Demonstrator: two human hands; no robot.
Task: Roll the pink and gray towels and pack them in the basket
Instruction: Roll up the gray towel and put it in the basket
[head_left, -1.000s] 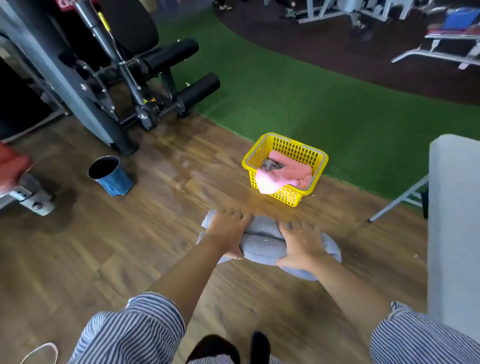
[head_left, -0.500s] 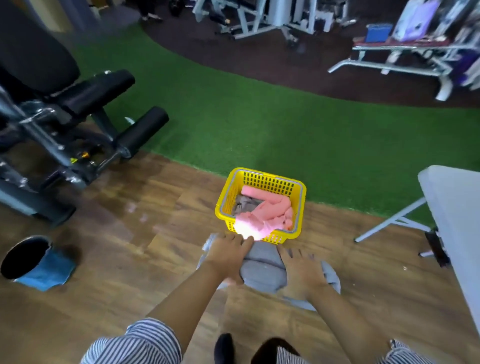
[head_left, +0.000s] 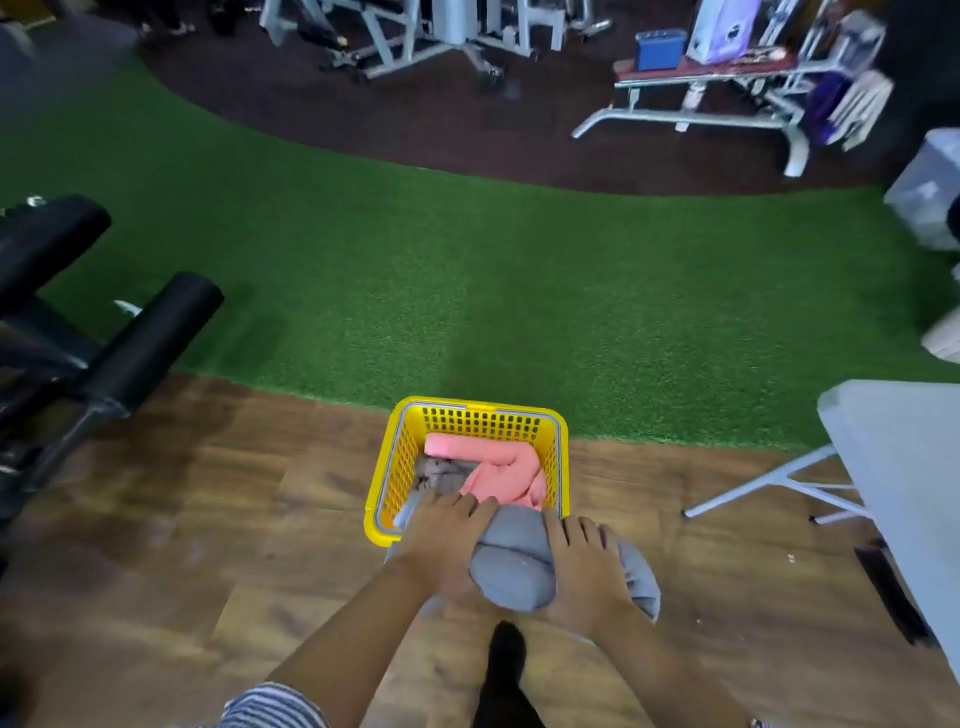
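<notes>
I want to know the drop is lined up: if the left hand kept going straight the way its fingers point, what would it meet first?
Probably the pink towel in the yellow basket. The left hand, gripping the gray towel roll, already reaches over the near rim; depth is unclear.

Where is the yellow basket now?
In the head view the yellow basket stands on the wooden floor at lower centre, just before the green turf and right behind both hands holding the gray towel.

Hands hide rolled gray towel ends & basket near rim
</notes>
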